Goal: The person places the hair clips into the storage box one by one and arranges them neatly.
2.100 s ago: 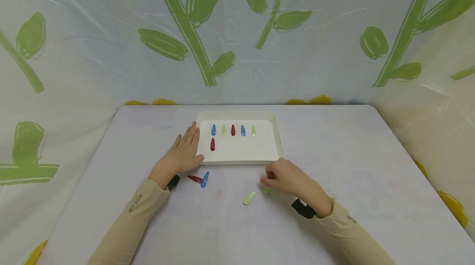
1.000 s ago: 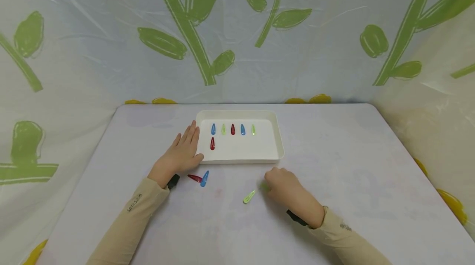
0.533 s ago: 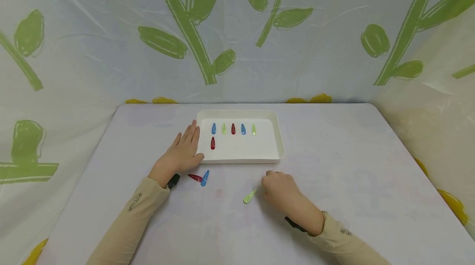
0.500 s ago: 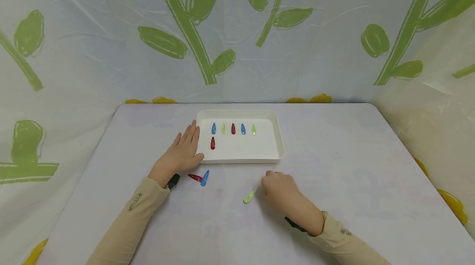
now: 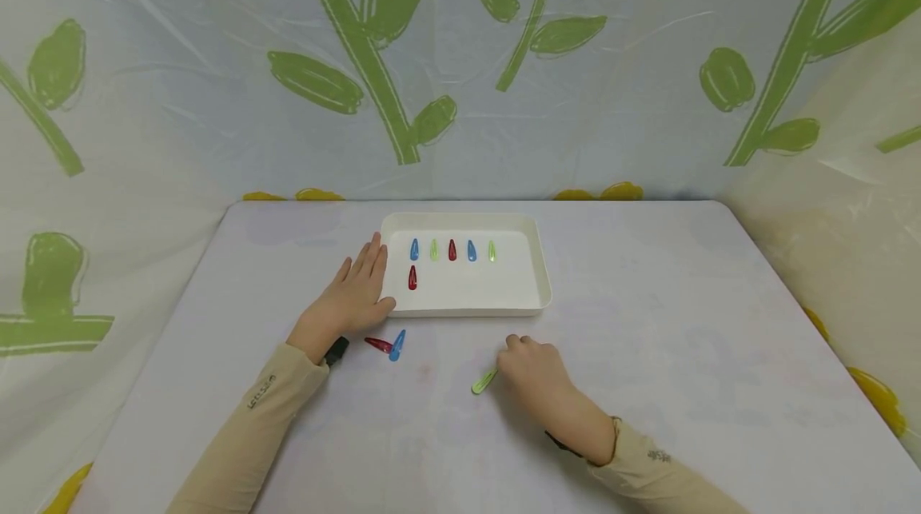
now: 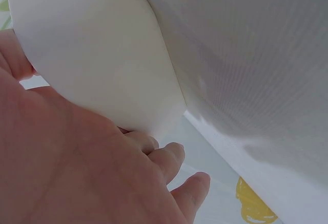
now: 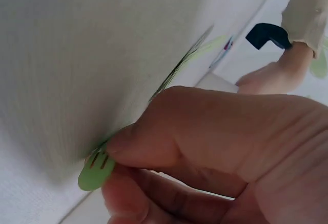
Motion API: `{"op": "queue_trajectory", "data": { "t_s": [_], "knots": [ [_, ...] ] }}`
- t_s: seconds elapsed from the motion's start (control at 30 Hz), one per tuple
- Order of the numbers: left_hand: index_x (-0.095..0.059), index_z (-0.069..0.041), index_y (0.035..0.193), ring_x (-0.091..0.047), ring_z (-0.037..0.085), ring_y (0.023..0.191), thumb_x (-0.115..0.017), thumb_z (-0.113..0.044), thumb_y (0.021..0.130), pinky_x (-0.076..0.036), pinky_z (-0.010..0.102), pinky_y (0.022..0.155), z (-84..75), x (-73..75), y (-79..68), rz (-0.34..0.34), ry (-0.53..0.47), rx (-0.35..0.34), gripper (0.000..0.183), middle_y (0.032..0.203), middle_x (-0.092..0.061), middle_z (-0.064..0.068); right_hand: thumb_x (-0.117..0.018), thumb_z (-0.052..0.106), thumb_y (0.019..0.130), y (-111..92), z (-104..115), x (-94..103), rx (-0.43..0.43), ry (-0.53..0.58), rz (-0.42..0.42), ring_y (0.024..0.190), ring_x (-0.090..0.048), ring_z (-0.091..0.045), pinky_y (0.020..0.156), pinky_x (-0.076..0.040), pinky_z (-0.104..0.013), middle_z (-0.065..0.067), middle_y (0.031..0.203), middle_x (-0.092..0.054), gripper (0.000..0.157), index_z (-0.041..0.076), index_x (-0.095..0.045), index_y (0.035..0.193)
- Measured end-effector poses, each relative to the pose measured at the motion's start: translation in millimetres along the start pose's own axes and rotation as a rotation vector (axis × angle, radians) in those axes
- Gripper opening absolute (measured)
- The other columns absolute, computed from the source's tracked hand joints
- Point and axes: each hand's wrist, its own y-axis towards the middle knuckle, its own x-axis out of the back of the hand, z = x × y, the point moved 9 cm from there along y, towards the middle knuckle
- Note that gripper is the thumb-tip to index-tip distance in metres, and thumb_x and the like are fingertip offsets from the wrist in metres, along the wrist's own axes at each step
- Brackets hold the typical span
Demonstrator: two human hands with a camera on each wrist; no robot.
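Note:
My right hand (image 5: 536, 382) pinches a green snap hair clip (image 7: 96, 170) between thumb and finger, low over the table; in the head view the hand hides that clip. Another green hair clip (image 5: 484, 382) lies right beside its fingertips. My left hand (image 5: 348, 294) lies with fingers straight against the left side of a white tray (image 5: 468, 312), and the left wrist view has its palm along the tray wall (image 6: 102, 55). Inside the tray, a row of blue, green and red clips (image 5: 452, 250) stands above a single red clip (image 5: 412, 278).
A red clip (image 5: 377, 344) and a blue clip (image 5: 397, 345) overlap on the table (image 5: 669, 322), just below my left hand. A patterned sheet (image 5: 576, 122) with green leaves hangs behind the table's far edge.
From beside the tray's near right corner, my right hand has moved down and taken hold of a green hair clip, then shifted slightly left toward the other one. My left hand has stayed put.

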Motion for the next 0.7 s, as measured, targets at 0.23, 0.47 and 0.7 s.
{"op": "queue_trajectory", "data": {
  "t_s": [0.23,0.47,0.7],
  "knots": [
    [0.003,0.009,0.154,0.006,0.038,0.15,-0.046,-0.029,0.097,-0.004,0.058,0.118,-0.5,-0.5,-0.4,0.002,-0.009,0.005,0.084,0.162,0.016,0.022,-0.071,-0.01,0.071,2.5,-12.8,-1.3,-0.048,0.125,0.047,0.054,-0.058,-0.029,0.042,-0.045,-0.04,-0.005,0.06,-0.047,0.026,0.007,-0.057,0.058],
    [0.002,0.009,0.155,0.005,0.038,0.15,-0.046,-0.029,0.097,-0.004,0.058,0.118,0.2,-0.7,0.5,-0.006,-0.001,0.0,0.084,0.162,0.015,0.022,-0.058,-0.015,0.065,9.8,-26.9,-2.2,-0.086,0.319,0.123,0.052,-0.029,-0.011,0.044,-0.024,-0.028,0.007,0.056,-0.03,0.044,0.017,-0.033,0.048],
    [0.002,0.008,0.155,0.005,0.037,0.151,-0.045,-0.028,0.096,-0.005,0.057,0.119,2.5,-3.2,3.1,-0.016,-0.002,-0.002,0.084,0.163,0.015,0.021,-0.054,-0.016,0.061,22.2,-27.2,8.1,-0.045,0.377,0.109,0.058,-0.019,-0.009,0.049,-0.015,-0.024,0.008,0.06,-0.019,0.047,0.021,-0.026,0.051]
  ]
}}
